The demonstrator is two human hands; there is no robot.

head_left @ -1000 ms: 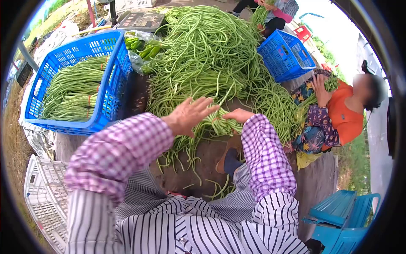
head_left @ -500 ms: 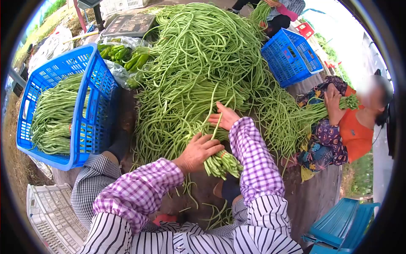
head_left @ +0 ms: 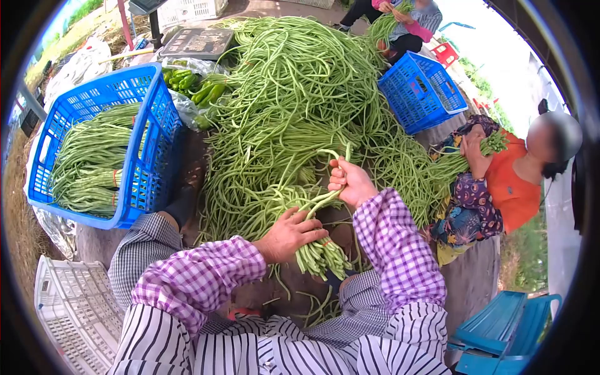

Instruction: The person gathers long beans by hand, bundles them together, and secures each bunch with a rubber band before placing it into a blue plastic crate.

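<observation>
- Bundle of long beans [head_left: 320, 253] is gripped by left hand [head_left: 289, 234], fingers wrapped around it, just above lap.
- Few bean strands [head_left: 325, 199] are pinched in clenched right hand [head_left: 351, 181], lifted.
- Loose bean pile [head_left: 294, 94] lies beyond; blue crate [head_left: 147, 156] of bundles sits left.

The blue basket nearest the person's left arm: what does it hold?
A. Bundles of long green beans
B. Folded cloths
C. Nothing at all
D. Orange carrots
A: the blue basket holds bundles of long green beans lying lengthwise, some tied with bands.
</observation>
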